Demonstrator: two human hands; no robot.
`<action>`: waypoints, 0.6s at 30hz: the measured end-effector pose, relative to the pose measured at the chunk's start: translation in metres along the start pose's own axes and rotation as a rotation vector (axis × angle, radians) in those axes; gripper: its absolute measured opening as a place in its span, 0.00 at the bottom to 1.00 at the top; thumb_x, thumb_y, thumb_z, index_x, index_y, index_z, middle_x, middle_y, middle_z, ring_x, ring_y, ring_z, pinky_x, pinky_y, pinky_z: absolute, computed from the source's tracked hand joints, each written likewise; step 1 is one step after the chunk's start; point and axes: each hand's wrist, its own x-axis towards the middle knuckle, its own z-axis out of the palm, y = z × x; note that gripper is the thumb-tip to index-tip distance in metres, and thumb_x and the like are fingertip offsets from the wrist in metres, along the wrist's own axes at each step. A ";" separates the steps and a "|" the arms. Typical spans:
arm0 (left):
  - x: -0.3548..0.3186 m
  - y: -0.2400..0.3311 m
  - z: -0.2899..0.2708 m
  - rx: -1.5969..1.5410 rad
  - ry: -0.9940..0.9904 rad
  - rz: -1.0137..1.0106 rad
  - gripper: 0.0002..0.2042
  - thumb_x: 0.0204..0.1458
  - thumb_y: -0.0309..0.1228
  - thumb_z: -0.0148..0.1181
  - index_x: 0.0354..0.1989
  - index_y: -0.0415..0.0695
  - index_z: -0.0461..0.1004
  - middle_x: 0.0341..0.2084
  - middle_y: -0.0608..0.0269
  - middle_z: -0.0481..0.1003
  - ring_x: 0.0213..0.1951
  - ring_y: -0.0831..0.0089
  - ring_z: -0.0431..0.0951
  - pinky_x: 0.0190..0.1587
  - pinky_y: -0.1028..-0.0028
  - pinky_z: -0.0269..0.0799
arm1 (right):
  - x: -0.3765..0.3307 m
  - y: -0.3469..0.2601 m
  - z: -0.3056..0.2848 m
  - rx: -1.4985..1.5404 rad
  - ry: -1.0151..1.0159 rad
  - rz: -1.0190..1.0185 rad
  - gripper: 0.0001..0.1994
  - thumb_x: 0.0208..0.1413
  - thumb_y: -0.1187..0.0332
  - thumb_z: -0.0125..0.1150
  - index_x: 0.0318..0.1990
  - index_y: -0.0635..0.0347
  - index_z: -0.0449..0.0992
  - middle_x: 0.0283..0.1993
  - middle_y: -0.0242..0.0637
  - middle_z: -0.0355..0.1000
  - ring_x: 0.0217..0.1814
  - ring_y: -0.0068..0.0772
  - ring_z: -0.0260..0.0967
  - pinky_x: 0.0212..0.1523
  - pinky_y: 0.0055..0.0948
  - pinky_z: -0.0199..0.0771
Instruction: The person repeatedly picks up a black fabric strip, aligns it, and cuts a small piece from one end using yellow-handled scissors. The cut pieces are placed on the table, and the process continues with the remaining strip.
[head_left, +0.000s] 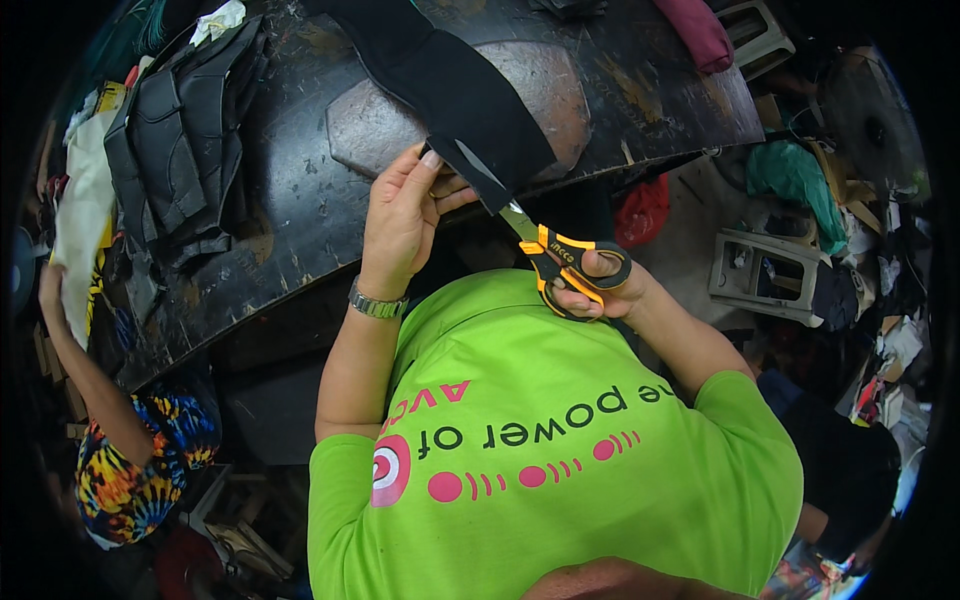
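Observation:
My left hand pinches the near edge of a long black piece of fabric, which stretches away over the table. In my right hand is a pair of scissors with orange and black handles, my fingers through the loops. The blades lie at the near end of the fabric, just right of my left fingertips; one blade shows over the cloth, and the other is partly hidden. Beneath the fabric lies a worn flat slab with angled corners.
A stack of black sewn pieces lies on the dark table at the left. Beyond it, a co-worker's arm reaches toward pale cloth. Right of the table are a plastic stool, a green bag and a red bag.

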 end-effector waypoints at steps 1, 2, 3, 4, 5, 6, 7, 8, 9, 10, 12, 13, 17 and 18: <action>0.000 0.000 0.000 0.003 -0.007 0.002 0.13 0.66 0.30 0.43 0.51 0.37 0.70 0.43 0.56 0.78 0.43 0.69 0.81 0.47 0.68 0.78 | -0.001 0.000 0.001 -0.008 0.009 -0.005 0.33 0.52 0.47 0.65 0.57 0.63 0.67 0.21 0.34 0.68 0.13 0.16 0.61 0.15 0.11 0.60; 0.000 0.000 -0.001 0.007 -0.010 0.001 0.13 0.66 0.30 0.43 0.51 0.37 0.70 0.43 0.56 0.78 0.43 0.69 0.81 0.47 0.68 0.78 | -0.001 0.000 0.003 -0.020 0.025 -0.005 0.33 0.52 0.47 0.65 0.57 0.63 0.67 0.21 0.33 0.68 0.13 0.15 0.61 0.15 0.10 0.60; 0.000 0.000 -0.001 0.005 -0.015 0.002 0.13 0.66 0.30 0.42 0.51 0.37 0.70 0.43 0.56 0.78 0.43 0.69 0.80 0.47 0.68 0.78 | -0.001 -0.001 0.004 -0.034 0.029 -0.009 0.33 0.52 0.47 0.65 0.57 0.63 0.67 0.21 0.33 0.68 0.13 0.15 0.61 0.14 0.10 0.60; 0.000 0.000 -0.001 0.011 -0.013 0.003 0.13 0.66 0.30 0.42 0.51 0.37 0.70 0.43 0.56 0.78 0.43 0.69 0.80 0.47 0.68 0.78 | -0.001 -0.002 0.006 -0.051 0.029 -0.014 0.33 0.52 0.47 0.65 0.56 0.64 0.67 0.21 0.32 0.68 0.13 0.14 0.60 0.14 0.10 0.60; 0.000 0.000 -0.001 0.011 -0.013 0.005 0.13 0.66 0.31 0.42 0.51 0.37 0.70 0.43 0.56 0.78 0.43 0.69 0.80 0.47 0.68 0.78 | -0.002 -0.003 0.007 -0.075 0.044 -0.005 0.32 0.53 0.48 0.65 0.56 0.64 0.67 0.21 0.32 0.67 0.13 0.14 0.60 0.14 0.10 0.60; 0.000 0.000 -0.001 0.013 -0.006 0.004 0.13 0.66 0.31 0.42 0.51 0.37 0.70 0.43 0.56 0.78 0.43 0.69 0.80 0.47 0.68 0.78 | -0.002 -0.004 0.009 -0.102 0.054 0.004 0.32 0.53 0.48 0.64 0.56 0.64 0.67 0.20 0.32 0.67 0.13 0.13 0.60 0.14 0.10 0.60; -0.001 -0.001 -0.001 0.014 -0.015 0.011 0.14 0.66 0.31 0.42 0.51 0.37 0.70 0.43 0.56 0.78 0.43 0.69 0.80 0.47 0.68 0.78 | -0.003 -0.006 0.010 -0.127 0.072 0.010 0.32 0.53 0.48 0.64 0.56 0.64 0.66 0.20 0.32 0.67 0.13 0.13 0.60 0.14 0.10 0.60; -0.001 -0.001 -0.001 0.016 -0.018 0.015 0.14 0.66 0.31 0.42 0.51 0.37 0.70 0.43 0.56 0.78 0.43 0.69 0.80 0.47 0.68 0.78 | -0.004 -0.006 0.011 -0.142 0.071 0.017 0.32 0.53 0.48 0.64 0.56 0.64 0.67 0.20 0.32 0.68 0.13 0.14 0.61 0.14 0.10 0.60; -0.001 -0.002 -0.001 0.003 -0.031 0.029 0.14 0.66 0.31 0.42 0.51 0.36 0.70 0.43 0.56 0.78 0.43 0.69 0.81 0.47 0.68 0.78 | -0.004 -0.007 0.012 -0.156 0.077 0.020 0.32 0.53 0.47 0.64 0.56 0.64 0.67 0.21 0.32 0.68 0.13 0.14 0.61 0.14 0.11 0.60; -0.001 -0.002 -0.002 0.025 -0.019 0.021 0.14 0.66 0.31 0.42 0.51 0.36 0.70 0.43 0.56 0.78 0.43 0.69 0.80 0.47 0.68 0.78 | -0.004 -0.007 0.012 -0.169 0.083 0.023 0.32 0.53 0.47 0.64 0.55 0.64 0.67 0.21 0.32 0.68 0.13 0.15 0.61 0.15 0.11 0.60; -0.001 -0.003 -0.002 0.039 -0.014 0.023 0.14 0.66 0.31 0.42 0.51 0.36 0.70 0.43 0.56 0.78 0.43 0.68 0.80 0.48 0.68 0.78 | -0.004 -0.008 0.012 -0.110 0.030 0.032 0.31 0.53 0.46 0.64 0.54 0.64 0.67 0.21 0.34 0.69 0.13 0.17 0.63 0.15 0.13 0.61; -0.001 -0.003 -0.002 0.044 -0.019 0.023 0.14 0.66 0.30 0.42 0.51 0.36 0.70 0.44 0.56 0.77 0.43 0.68 0.80 0.48 0.68 0.77 | -0.003 -0.008 0.011 -0.081 0.004 0.036 0.31 0.53 0.46 0.64 0.53 0.64 0.68 0.21 0.35 0.69 0.13 0.18 0.63 0.15 0.14 0.62; -0.003 -0.004 -0.002 0.040 -0.036 0.004 0.14 0.66 0.30 0.41 0.53 0.36 0.69 0.45 0.55 0.77 0.45 0.67 0.80 0.49 0.67 0.77 | 0.003 -0.010 0.007 0.025 -0.053 0.029 0.30 0.52 0.45 0.64 0.50 0.64 0.69 0.22 0.39 0.70 0.14 0.22 0.65 0.15 0.17 0.64; -0.003 -0.004 -0.002 0.030 -0.038 -0.006 0.14 0.66 0.30 0.41 0.53 0.36 0.69 0.45 0.55 0.77 0.45 0.67 0.80 0.49 0.67 0.77 | 0.004 -0.009 0.006 0.043 -0.054 0.032 0.30 0.53 0.46 0.63 0.50 0.64 0.69 0.22 0.39 0.70 0.14 0.23 0.66 0.15 0.17 0.64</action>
